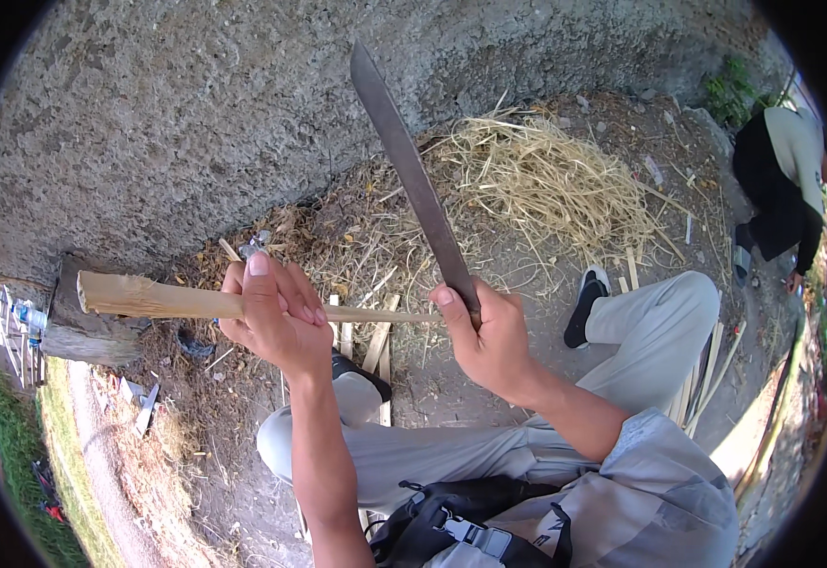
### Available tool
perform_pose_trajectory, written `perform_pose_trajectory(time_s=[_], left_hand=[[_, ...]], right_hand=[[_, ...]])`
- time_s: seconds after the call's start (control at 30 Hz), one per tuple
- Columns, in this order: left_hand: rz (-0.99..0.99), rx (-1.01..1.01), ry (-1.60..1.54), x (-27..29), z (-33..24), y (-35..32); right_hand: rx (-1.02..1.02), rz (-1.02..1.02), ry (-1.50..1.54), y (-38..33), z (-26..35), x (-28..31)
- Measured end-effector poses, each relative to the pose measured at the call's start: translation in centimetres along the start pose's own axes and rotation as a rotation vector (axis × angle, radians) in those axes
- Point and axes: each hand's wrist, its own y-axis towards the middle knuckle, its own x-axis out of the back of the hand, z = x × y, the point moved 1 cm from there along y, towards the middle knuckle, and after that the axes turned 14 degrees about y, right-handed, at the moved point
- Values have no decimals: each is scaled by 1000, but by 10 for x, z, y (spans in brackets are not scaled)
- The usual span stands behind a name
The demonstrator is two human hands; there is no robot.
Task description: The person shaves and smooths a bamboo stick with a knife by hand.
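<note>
My left hand (276,312) is closed around a pale wooden stick (163,297), which lies nearly level across the view. Its thick, rough-cut end points left, and the stick narrows toward my right hand. My right hand (484,341) grips a machete (413,180) at its lower end; the handle is mostly hidden by the fingers. The dark blade stands up and leans left, its tip near the top of the view and apart from the stick. The stick's thin end comes up close to my right fingers; whether they touch, I cannot tell.
Beyond my hands a heap of pale shavings (555,185) lies by a rough grey wall (196,114). A wooden block (92,327) stands at left. Cut strips (707,379) lie beside my bent leg (659,331). Another person (783,180) bends over at far right.
</note>
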Motion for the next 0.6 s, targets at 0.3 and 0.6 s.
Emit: perform_pose_trajectory(time_s=[0.3,0.6], left_hand=[[44,0,-10,-2,1,-3],[58,26,-100,-7,-3,-3]], right_hand=[[-430,388,-272,-40,-81,-7],[-430,503,-370,-25,-82,-10]])
